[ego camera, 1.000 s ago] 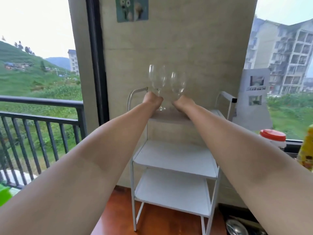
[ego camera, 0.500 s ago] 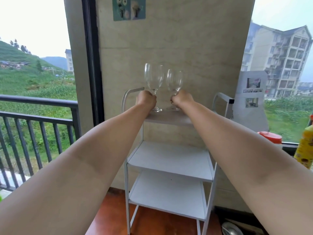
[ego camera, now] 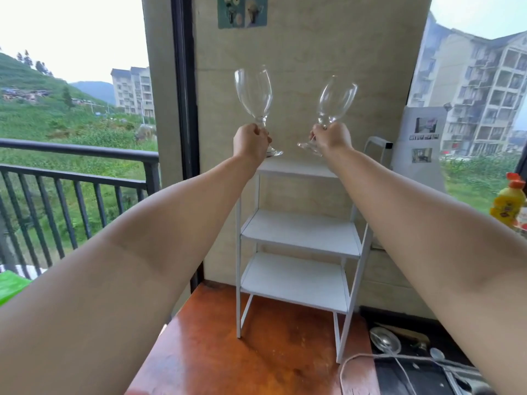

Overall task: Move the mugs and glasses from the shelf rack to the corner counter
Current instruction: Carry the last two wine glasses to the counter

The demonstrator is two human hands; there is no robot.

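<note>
Two clear stemmed glasses are held up in front of the beige wall, above the white shelf rack (ego camera: 299,232). My left hand (ego camera: 251,142) grips the stem of the left glass (ego camera: 253,92), which stands nearly upright. My right hand (ego camera: 332,136) grips the stem of the right glass (ego camera: 336,99), which tilts to the right with its foot pointing left. Both feet hang just above the rack's top shelf and do not touch it. The rack's three shelves carry nothing that I can see.
The rack stands on a reddish-brown counter (ego camera: 228,352) in the corner. A black railing (ego camera: 71,178) runs at the left. At the right stand a yellow bottle (ego camera: 509,205) and a grey card (ego camera: 422,138); cords and metal lids (ego camera: 385,340) lie lower right.
Both hands have lifted the glasses off the top shelf and drawn them apart. The right glass now tilts. The view has shifted down, showing more of the counter.
</note>
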